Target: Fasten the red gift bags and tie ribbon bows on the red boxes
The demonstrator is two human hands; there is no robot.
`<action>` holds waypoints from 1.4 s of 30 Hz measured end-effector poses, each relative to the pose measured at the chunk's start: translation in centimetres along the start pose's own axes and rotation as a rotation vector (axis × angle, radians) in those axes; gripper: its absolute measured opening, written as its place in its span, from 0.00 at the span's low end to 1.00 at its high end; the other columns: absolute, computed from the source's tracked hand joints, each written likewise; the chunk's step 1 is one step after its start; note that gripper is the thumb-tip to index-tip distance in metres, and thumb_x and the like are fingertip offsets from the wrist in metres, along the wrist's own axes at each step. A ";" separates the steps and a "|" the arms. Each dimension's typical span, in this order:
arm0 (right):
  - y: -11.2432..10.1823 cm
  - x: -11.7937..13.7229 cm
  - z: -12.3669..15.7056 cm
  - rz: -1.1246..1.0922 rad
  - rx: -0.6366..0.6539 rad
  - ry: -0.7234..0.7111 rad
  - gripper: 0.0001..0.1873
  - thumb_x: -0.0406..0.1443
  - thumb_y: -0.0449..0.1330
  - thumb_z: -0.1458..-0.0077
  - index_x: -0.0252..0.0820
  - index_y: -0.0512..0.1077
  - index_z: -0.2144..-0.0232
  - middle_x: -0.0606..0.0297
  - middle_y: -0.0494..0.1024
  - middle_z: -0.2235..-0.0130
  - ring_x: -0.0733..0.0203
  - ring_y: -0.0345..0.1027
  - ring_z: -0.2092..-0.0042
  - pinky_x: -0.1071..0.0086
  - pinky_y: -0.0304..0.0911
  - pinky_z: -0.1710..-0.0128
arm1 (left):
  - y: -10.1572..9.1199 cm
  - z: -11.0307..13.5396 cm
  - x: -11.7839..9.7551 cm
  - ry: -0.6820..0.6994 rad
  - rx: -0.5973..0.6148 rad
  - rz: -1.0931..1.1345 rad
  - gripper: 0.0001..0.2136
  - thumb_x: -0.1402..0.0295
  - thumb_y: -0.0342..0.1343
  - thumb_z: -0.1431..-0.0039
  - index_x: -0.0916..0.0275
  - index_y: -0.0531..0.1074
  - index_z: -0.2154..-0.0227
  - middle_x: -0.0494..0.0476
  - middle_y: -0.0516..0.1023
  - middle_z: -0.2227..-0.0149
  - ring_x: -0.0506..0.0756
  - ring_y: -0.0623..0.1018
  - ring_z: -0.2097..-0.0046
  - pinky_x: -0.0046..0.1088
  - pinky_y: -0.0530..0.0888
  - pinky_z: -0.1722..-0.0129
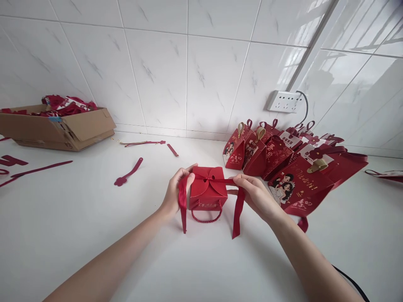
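Observation:
A small red gift box (208, 197) stands on the white table in front of me, its petal-shaped top flaps folded together. A red ribbon (237, 214) crosses the top, with what looks like a knot or crossing at the middle and both tails hanging down. On the box's left side my left hand (179, 186) is closed, its thumb on the ribbon and its fingers behind the box. To the right, my right hand (253, 191) pinches the ribbon and draws it out sideways. The twisted cord handle (206, 220) droops at the box's front.
At the left stands a cardboard box (72, 130) heaped with dark red pieces. Flower-ended strips (128, 172) lie loose on the table. Several red printed gift boxes (299, 180) crowd the right side, below a power strip (285, 102) on the tiled wall.

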State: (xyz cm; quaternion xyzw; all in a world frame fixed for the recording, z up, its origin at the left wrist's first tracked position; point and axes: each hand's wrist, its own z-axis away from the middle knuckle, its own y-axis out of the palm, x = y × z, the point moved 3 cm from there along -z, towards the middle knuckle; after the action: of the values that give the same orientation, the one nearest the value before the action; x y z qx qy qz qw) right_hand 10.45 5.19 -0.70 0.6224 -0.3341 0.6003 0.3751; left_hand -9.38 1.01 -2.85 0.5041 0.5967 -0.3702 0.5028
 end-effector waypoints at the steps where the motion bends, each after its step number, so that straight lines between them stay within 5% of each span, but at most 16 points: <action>1: 0.0 0.0 0.0 -0.018 0.008 -0.005 0.14 0.42 0.57 0.46 0.39 0.67 0.77 0.56 0.76 0.60 0.54 0.68 0.53 0.60 0.64 0.52 | 0.0 0.0 0.1 -0.030 0.017 0.023 0.15 0.59 0.54 0.45 0.61 0.58 0.79 0.58 0.71 0.46 0.61 0.69 0.45 0.38 0.67 0.53; 7: -0.1 0.0 0.0 -0.058 0.073 0.028 0.14 0.42 0.57 0.45 0.37 0.72 0.74 0.55 0.76 0.56 0.53 0.67 0.50 0.58 0.63 0.50 | 0.1 -0.4 0.1 -0.128 0.054 0.153 0.15 0.60 0.57 0.47 0.62 0.59 0.80 0.58 0.72 0.48 0.57 0.75 0.55 0.31 0.70 0.62; 12: -0.9 -0.6 -0.4 -0.036 0.082 0.098 0.12 0.41 0.59 0.47 0.37 0.72 0.74 0.58 0.76 0.60 0.56 0.68 0.54 0.61 0.65 0.53 | 0.0 -0.6 -0.1 -0.176 0.107 0.202 0.15 0.62 0.58 0.50 0.62 0.58 0.82 0.56 0.77 0.61 0.53 0.75 0.67 0.31 0.70 0.66; 18: -2.6 -1.0 -0.7 0.093 0.121 0.203 0.14 0.41 0.61 0.50 0.37 0.66 0.78 0.69 0.66 0.76 0.69 0.62 0.74 0.70 0.61 0.67 | -1.2 -1.5 0.8 -0.127 0.152 0.037 0.14 0.59 0.58 0.51 0.63 0.64 0.80 0.59 0.69 0.50 0.59 0.72 0.54 0.34 0.69 0.56; 21: -2.9 -0.8 -0.6 0.129 0.138 0.232 0.18 0.43 0.63 0.52 0.38 0.62 0.81 0.74 0.58 0.80 0.73 0.50 0.79 0.70 0.56 0.72 | -1.7 -1.9 0.6 -0.145 0.207 -0.042 0.14 0.60 0.57 0.50 0.62 0.62 0.81 0.55 0.70 0.61 0.56 0.71 0.59 0.34 0.66 0.56; 25: -3.0 -0.4 -0.3 0.139 0.146 0.248 0.21 0.46 0.65 0.55 0.40 0.60 0.82 0.78 0.49 0.83 0.73 0.40 0.79 0.71 0.52 0.73 | -1.8 -1.9 0.0 -0.186 0.278 -0.058 0.13 0.61 0.56 0.49 0.63 0.63 0.81 0.51 0.67 0.72 0.53 0.69 0.66 0.34 0.65 0.59; 42: -3.4 0.3 -0.2 0.205 0.158 0.228 0.23 0.46 0.67 0.60 0.39 0.59 0.84 0.78 0.49 0.83 0.74 0.41 0.79 0.71 0.49 0.73 | -2.2 -1.7 -0.8 -0.203 0.405 -0.079 0.10 0.65 0.54 0.46 0.63 0.66 0.79 0.53 0.71 0.70 0.54 0.72 0.62 0.33 0.66 0.57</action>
State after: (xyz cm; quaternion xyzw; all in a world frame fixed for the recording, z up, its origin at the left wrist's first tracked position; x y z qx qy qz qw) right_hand 13.34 7.08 -0.64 0.5405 -0.3029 0.7265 0.2971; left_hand -11.89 1.95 -1.86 0.5313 0.4755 -0.5507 0.4340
